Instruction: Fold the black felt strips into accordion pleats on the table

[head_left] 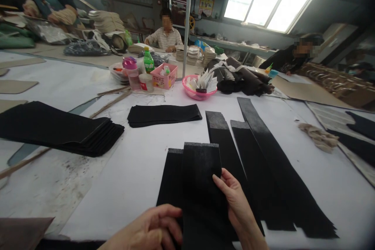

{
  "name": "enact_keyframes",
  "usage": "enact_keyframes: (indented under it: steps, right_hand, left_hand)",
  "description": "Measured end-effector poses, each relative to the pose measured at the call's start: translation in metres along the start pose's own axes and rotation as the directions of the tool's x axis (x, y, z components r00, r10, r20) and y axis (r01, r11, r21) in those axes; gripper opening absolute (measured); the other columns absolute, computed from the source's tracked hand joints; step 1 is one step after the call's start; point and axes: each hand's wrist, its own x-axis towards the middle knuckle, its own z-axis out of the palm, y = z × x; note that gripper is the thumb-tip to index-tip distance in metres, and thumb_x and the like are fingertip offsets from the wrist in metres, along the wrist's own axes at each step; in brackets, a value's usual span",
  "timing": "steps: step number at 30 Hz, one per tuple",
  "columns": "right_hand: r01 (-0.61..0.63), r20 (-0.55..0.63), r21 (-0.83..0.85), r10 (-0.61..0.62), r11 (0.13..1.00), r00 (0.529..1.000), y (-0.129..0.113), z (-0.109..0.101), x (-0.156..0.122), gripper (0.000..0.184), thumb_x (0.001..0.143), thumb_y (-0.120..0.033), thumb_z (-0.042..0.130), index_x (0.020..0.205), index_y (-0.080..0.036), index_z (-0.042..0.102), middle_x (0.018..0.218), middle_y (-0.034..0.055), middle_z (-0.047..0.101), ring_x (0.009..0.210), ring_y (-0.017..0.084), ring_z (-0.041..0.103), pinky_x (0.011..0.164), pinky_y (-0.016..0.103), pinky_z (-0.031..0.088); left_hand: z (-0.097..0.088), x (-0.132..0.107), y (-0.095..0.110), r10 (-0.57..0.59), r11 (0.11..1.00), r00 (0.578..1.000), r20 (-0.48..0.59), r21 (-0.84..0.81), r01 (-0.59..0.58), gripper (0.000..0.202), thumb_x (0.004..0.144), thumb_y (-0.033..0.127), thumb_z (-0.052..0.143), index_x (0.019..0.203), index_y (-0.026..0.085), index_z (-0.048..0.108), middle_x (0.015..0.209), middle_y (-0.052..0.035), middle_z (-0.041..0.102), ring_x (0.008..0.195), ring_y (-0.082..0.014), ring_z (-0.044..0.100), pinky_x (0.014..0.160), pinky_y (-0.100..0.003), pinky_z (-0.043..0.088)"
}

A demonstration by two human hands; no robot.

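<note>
A long black fabric strip [202,179] lies lengthwise in front of me on the white table [140,152], on top of another black strip [171,175]. My left hand [152,230] curls its fingers round the strip's left edge near me. My right hand [234,199] grips the strip's right edge, thumb on top. Three more black strips [263,156] lie side by side to the right, fanned away from me.
A stack of black pieces [58,129] lies at left, a smaller folded stack [164,115] ahead. A pink bowl [199,88], pink basket [164,76], green bottle [148,60] and cups stand further back. A beige rag [319,136] lies right. Two people sit at the far side.
</note>
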Motion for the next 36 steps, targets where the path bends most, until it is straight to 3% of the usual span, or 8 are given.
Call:
enact_keyframes:
  steps: [2,6,11,19,23,26,29,36]
  right_hand:
    - [-0.053,0.03,0.069,0.051,0.996,0.998,0.011,0.006,-0.004,0.027,0.081,-0.028,0.073,0.105,-0.019,0.065,0.103,0.0057,0.071,0.092,0.022,0.067,0.085,0.034,0.052]
    - [-0.135,0.087,0.149,0.123,0.98,0.989,0.042,0.024,-0.008,0.031,0.082,-0.028,0.072,0.109,-0.016,0.064,0.103,0.0082,0.071,0.093,0.023,0.067,0.087,0.035,0.05]
    - [-0.14,0.093,0.096,0.131,0.985,0.987,0.066,0.033,-0.007,0.033,0.079,-0.032,0.074,0.105,-0.015,0.064,0.096,0.0067,0.071,0.085,0.02,0.067,0.08,0.032,0.051]
    - [-0.093,-0.055,-0.372,0.079,0.924,0.995,0.048,0.009,0.042,0.038,0.077,-0.052,0.067,0.075,-0.016,0.055,0.057,-0.0049,0.052,0.048,0.008,0.048,0.043,0.017,0.039]
    - [-0.066,-0.07,-0.571,0.032,0.818,0.997,0.048,0.002,0.074,0.033,0.079,-0.048,0.061,0.069,-0.019,0.051,0.053,-0.0057,0.048,0.045,0.011,0.05,0.039,0.019,0.042]
    - [-0.059,-0.068,-0.705,0.016,0.707,0.998,0.05,-0.001,0.089,0.028,0.083,-0.043,0.056,0.069,-0.02,0.05,0.051,-0.0053,0.05,0.043,0.012,0.052,0.039,0.02,0.041]
    - [-0.042,-0.061,-0.84,-0.016,0.541,0.998,0.048,-0.003,0.097,0.026,0.087,-0.04,0.051,0.069,-0.021,0.052,0.048,-0.0051,0.052,0.044,0.013,0.055,0.043,0.019,0.037]
    - [-0.026,-0.051,-0.97,-0.095,0.242,0.994,0.039,0.0,0.108,0.028,0.089,-0.041,0.05,0.067,-0.023,0.053,0.057,-0.0043,0.06,0.052,0.013,0.056,0.051,0.022,0.033]
  left_hand:
    - [-0.01,0.012,0.007,0.054,0.995,0.99,-0.131,0.089,-0.043,0.058,0.081,0.058,0.058,0.122,0.018,0.054,0.106,-0.0114,0.063,0.085,-0.0226,0.065,0.065,-0.03,0.051]
    - [-0.019,0.035,0.027,0.222,0.966,0.912,-0.344,0.202,-0.16,0.046,0.086,0.049,0.058,0.122,0.021,0.055,0.118,-0.0084,0.063,0.107,-0.0229,0.059,0.088,-0.031,0.049]
    - [-0.023,0.059,0.033,0.254,0.967,0.903,-0.347,0.097,-0.235,0.045,0.083,0.043,0.063,0.119,0.016,0.06,0.105,-0.0084,0.071,0.092,-0.024,0.066,0.086,-0.037,0.052]
    - [-0.043,0.079,0.028,0.209,0.969,0.937,-0.28,0.19,-0.159,0.042,0.081,0.04,0.066,0.115,0.015,0.062,0.105,-0.0072,0.071,0.097,-0.0253,0.066,0.086,-0.035,0.053]
    - [-0.061,0.09,0.03,0.246,0.945,0.917,-0.314,0.287,-0.155,0.035,0.08,0.042,0.065,0.105,0.018,0.062,0.097,-0.0044,0.073,0.091,-0.0226,0.067,0.082,-0.032,0.054]
    - [-0.073,0.1,0.033,0.302,0.876,0.87,-0.389,0.473,-0.093,0.03,0.081,0.047,0.061,0.088,0.018,0.06,0.074,-0.0004,0.07,0.066,-0.0169,0.066,0.057,-0.023,0.051]
    - [-0.08,0.108,0.036,0.333,0.782,0.822,-0.463,0.622,0.034,0.036,0.084,0.053,0.052,0.073,0.019,0.054,0.048,0.0057,0.054,0.038,-0.0114,0.052,0.037,-0.019,0.036]
    - [-0.091,0.119,0.041,0.358,0.7,0.761,-0.542,0.695,0.165,0.035,0.084,0.053,0.051,0.071,0.02,0.053,0.048,0.006,0.054,0.035,-0.0104,0.049,0.037,-0.018,0.035]
